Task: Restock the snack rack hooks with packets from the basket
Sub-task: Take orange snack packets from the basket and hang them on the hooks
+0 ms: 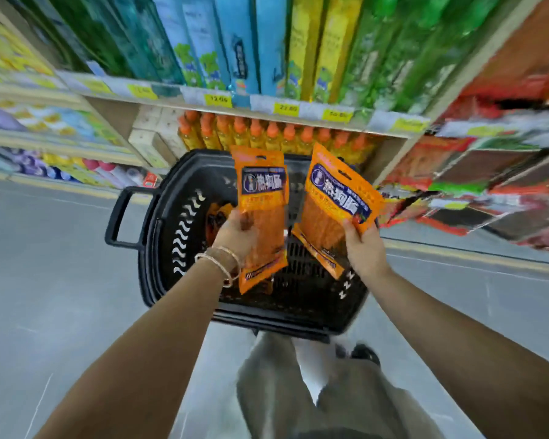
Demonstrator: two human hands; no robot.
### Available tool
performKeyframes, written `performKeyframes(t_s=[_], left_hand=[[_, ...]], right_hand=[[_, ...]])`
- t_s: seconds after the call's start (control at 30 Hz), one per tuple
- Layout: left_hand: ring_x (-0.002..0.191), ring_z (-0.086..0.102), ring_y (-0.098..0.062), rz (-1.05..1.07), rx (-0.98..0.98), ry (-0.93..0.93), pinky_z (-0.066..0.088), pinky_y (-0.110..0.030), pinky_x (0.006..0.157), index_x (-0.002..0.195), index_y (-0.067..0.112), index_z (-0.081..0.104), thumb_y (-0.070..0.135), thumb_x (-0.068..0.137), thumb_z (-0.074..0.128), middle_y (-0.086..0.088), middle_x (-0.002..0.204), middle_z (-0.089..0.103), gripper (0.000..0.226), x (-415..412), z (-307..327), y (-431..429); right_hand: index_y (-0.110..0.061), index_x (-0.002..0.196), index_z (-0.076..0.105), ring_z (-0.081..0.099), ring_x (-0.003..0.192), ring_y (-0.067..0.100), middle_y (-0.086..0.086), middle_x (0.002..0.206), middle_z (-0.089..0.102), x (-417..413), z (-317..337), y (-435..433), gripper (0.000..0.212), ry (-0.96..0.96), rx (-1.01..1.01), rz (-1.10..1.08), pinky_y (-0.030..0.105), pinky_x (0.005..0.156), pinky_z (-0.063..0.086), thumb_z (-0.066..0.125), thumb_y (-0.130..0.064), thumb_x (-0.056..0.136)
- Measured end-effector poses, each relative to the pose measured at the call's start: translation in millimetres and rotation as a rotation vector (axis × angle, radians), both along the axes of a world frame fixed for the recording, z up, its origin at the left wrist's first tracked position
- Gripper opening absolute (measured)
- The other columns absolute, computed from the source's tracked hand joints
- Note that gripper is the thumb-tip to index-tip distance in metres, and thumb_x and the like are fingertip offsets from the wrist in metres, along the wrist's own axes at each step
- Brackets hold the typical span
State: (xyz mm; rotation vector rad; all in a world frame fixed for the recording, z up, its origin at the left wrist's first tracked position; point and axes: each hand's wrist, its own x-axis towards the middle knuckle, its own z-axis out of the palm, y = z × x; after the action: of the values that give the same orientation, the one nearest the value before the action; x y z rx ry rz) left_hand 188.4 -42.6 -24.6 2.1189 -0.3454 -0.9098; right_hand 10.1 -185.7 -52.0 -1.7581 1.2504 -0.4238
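Grip looks sound: my left hand (235, 232) curls round the left packet (262, 191) low down and my right hand (363, 248) pinches the right packet (330, 198), both above the basket (157, 248), so I'd swing toward the blurred rack (476, 185) on my right and hang each squarely by its top.

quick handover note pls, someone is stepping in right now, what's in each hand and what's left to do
Left hand: grips a flat orange snack packet with a dark blue label, held upright above the basket.
Right hand: grips a second orange packet of the same kind, tilted.
Black plastic basket: below both hands, with more orange packets showing inside at its left.
Done: two packets are out of the basket.
Left: hang both on the snack rack at the right. It is blurred, so free hooks cannot be made out. Then go on with the rest.
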Motion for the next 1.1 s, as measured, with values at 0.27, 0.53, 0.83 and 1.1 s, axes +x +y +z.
performKeyframes(t_s=[0.27, 0.53, 0.83, 1.1], left_hand=[[0.099, 0.059, -0.016, -0.005, -0.311, -0.048, 0.044, -0.026, 0.088, 0.115, 0.026, 0.06, 0.043, 0.093, 0.051, 0.004, 0.109, 0.065, 0.03, -124, 114, -88], [0.113, 0.054, -0.017, -0.045, -0.525, -0.231, 0.035, -0.016, 0.08, 0.125, 0.022, 0.055, 0.046, 0.094, 0.048, 0.004, 0.116, 0.059, 0.04, -227, 222, -186], [0.054, 0.052, 0.011, -0.014, -0.756, -0.333, 0.035, -0.007, 0.048, 0.061, 0.026, 0.055, 0.037, 0.09, 0.059, 0.023, 0.052, 0.055, 0.031, -235, 325, -276], [0.046, 0.051, 0.016, -0.018, -0.934, -0.436, 0.036, -0.002, 0.044, 0.058, 0.021, 0.06, 0.04, 0.091, 0.057, 0.02, 0.055, 0.058, 0.038, -204, 389, -348]], right_hand=[[-0.021, 0.102, 0.062, 0.052, 0.081, -0.009, -0.014, 0.092, 0.064, -141, 120, -65, 0.02, -0.395, -0.056, -0.218, 0.0, 0.072, 0.034, 0.046, -0.032, 0.099], [-0.017, 0.109, 0.059, 0.06, 0.091, 0.018, 0.008, 0.101, 0.067, -261, 239, -148, 0.024, -0.443, -0.351, -0.238, 0.022, 0.08, 0.045, 0.044, -0.035, 0.099], [-0.026, 0.09, 0.064, 0.062, 0.077, 0.004, -0.013, 0.085, 0.068, -287, 348, -244, 0.012, -0.66, -0.473, -0.316, 0.02, 0.068, 0.047, 0.055, -0.033, 0.094], [-0.024, 0.083, 0.049, 0.058, 0.083, 0.016, -0.008, 0.085, 0.058, -248, 430, -327, 0.017, -0.768, -0.459, -0.348, 0.036, 0.079, 0.047, 0.057, -0.037, 0.09]])
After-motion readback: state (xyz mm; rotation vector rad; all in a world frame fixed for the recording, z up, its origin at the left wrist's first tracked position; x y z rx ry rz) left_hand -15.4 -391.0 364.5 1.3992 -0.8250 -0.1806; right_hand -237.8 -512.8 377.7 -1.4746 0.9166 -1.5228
